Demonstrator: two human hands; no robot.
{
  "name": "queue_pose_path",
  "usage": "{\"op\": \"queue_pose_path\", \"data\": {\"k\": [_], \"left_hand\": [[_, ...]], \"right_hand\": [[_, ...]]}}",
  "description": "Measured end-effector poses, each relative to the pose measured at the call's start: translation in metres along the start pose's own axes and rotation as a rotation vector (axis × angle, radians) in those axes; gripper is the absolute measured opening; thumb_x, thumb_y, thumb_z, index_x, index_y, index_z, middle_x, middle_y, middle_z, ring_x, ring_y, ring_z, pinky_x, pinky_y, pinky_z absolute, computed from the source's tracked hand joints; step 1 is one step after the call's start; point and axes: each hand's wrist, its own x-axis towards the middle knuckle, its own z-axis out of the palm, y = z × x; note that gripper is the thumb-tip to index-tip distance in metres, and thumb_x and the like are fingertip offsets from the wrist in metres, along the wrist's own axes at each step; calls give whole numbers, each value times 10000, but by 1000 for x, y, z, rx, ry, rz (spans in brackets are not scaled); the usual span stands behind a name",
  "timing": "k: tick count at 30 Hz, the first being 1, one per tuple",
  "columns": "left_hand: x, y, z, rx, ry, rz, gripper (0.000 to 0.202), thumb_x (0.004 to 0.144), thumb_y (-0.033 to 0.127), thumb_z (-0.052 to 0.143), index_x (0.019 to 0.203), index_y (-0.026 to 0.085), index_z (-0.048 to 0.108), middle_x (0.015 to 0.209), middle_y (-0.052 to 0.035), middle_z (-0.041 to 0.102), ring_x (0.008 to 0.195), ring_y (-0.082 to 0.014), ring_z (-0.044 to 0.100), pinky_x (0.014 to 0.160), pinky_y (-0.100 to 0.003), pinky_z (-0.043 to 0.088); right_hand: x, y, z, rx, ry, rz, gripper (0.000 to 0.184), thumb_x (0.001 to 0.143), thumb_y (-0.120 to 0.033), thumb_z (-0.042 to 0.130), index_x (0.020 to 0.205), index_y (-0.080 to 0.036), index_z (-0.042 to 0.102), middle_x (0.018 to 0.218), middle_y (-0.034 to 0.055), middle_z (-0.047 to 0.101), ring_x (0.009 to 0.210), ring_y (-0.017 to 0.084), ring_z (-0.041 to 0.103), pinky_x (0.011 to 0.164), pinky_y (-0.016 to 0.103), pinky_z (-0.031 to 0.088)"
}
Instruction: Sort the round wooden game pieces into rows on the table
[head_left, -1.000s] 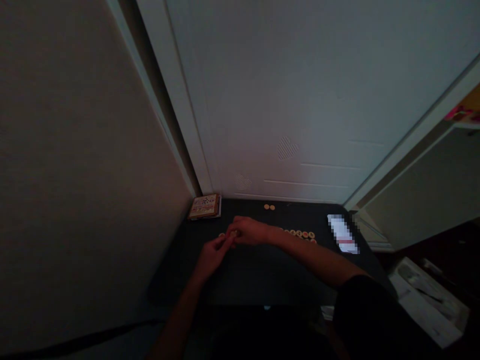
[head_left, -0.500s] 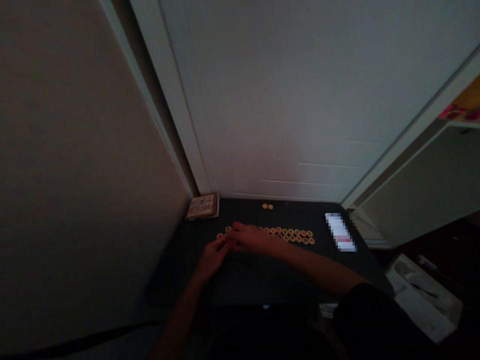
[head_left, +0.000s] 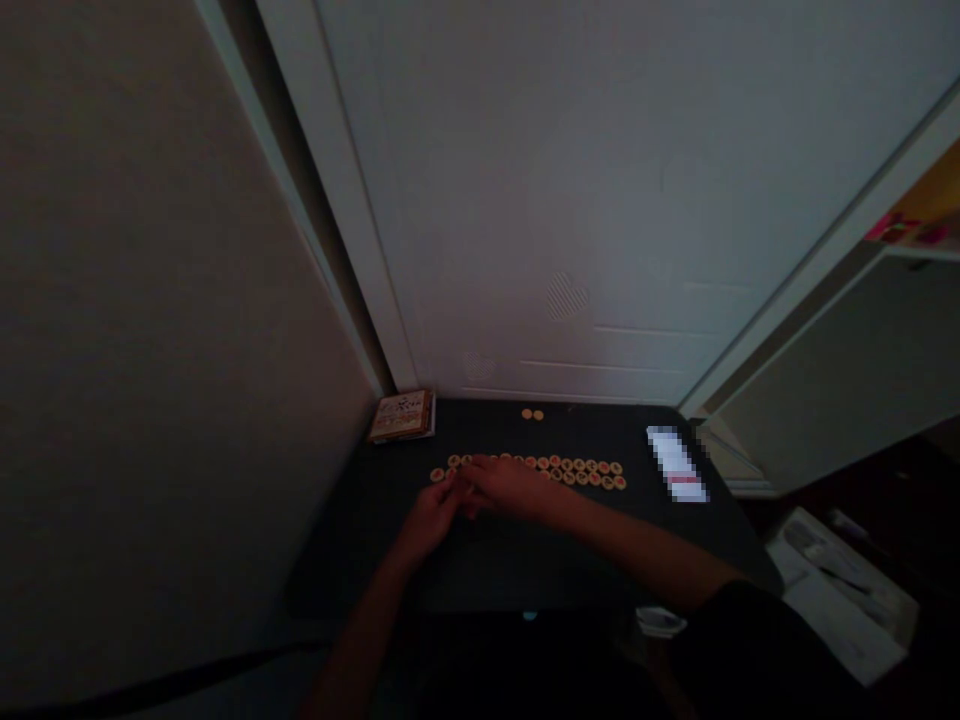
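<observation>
Round wooden Chinese chess pieces lie in two long rows, one behind the other, on a dark table. Their faces carry red or dark characters. Over the left part of the rows, my left hand and my right hand meet at the fingertips, covering some of the pieces. The left fingers are drawn together at the front row. My right hand is bent down with its fingers closed beside them. Whatever sits between the fingertips is too dark and covered to make out.
Two blank-looking round pieces sit apart near the back edge. A small stack of books or boxes stands at the back left. A phone with a bright, blurred screen lies at the right. A white open box is lower, beyond the table's right side.
Both hands stay together at the left of the rows. My right hand has come slightly lower and nearer me, uncovering a few more back-row pieces. The view has shifted a little.
</observation>
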Motion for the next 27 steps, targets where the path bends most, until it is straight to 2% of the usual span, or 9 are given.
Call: {"op": "queue_pose_path", "data": {"k": [5,11,17,22,27], "left_hand": [[1,0,4,-45,-1,-13,588,906,679,424,845,177,725,761,-56,743,786,-251,705,792,-359,524],[0,6,9,-87,-13,-56,651,908,714,375,827,163,712,789,-75,746,812,-251,700,820,-362,521],[-2,14,12,-70,-27,-113,705,922,735,324,869,153,718,828,-73,745,858,-261,684,891,-374,476],[-1,9,14,-73,-72,-33,672,963,675,290,894,156,712,860,-78,741,891,-258,667,916,-384,460],[-1,8,20,-80,-122,37,646,996,612,252,865,150,683,857,-86,726,848,-237,651,890,-378,478]], "right_hand": [[-5,2,-3,43,25,11,261,987,-331,588,1196,-181,547,1112,94,662,927,203,689,751,276,522],[-8,7,4,30,79,1,277,1008,-354,556,1218,-175,540,1142,98,679,1023,218,675,846,302,516],[-13,7,7,-38,99,7,265,1013,-384,543,1167,-169,556,1117,98,684,960,220,685,779,302,524],[-18,10,8,-37,115,-6,228,1030,-378,511,1117,-177,572,1052,81,681,925,190,680,763,272,514],[-26,15,12,-23,153,-13,184,1036,-339,506,1125,-197,581,1070,74,667,950,174,667,776,253,502]]}}
